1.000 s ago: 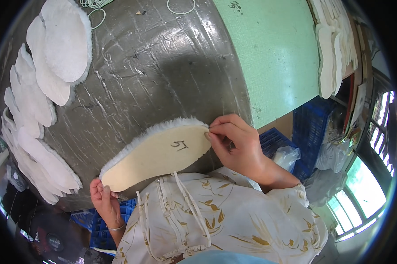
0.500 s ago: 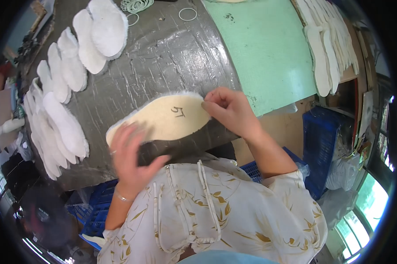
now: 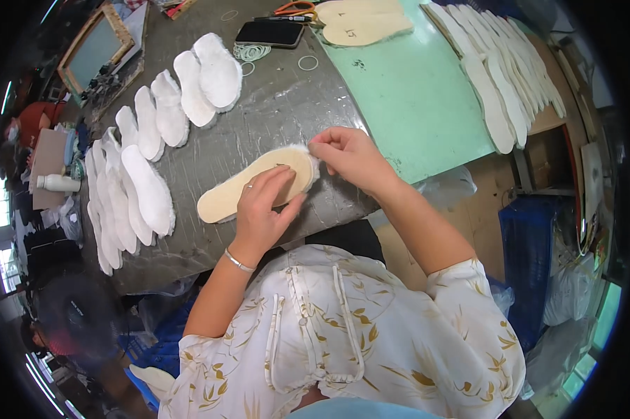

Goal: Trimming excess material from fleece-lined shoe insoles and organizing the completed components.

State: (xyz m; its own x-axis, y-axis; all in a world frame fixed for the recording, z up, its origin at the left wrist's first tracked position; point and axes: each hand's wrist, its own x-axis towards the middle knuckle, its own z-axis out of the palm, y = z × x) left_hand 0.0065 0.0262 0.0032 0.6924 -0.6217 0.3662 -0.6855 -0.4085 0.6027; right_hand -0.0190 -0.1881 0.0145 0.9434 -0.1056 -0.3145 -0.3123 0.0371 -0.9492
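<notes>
A beige-backed insole (image 3: 234, 187) with white fleece along its edge lies fleece side down near the front of the grey table. My left hand (image 3: 262, 209) rests on it with fingers stretched out over the wider end and the thumb apart. The handwritten mark on the backing is mostly hidden under those fingers. At the far right tip of the insole my right hand (image 3: 350, 157) is closed, thumb and forefinger pinching the fluffy white edge.
White fleece insoles (image 3: 147, 190) lie in overlapping rows at the left. A green mat (image 3: 420, 105) covers the table's right part, with pale insoles (image 3: 486, 98) beyond it. At the back are a phone (image 3: 269, 34), rubber bands (image 3: 252, 52), orange-handled scissors (image 3: 295, 8) and beige insoles (image 3: 364, 24).
My left hand has moved from the narrow end onto the wider part of the insole, covering its mark. My right hand stays at the tip. The view has shifted, showing more of the table's back.
</notes>
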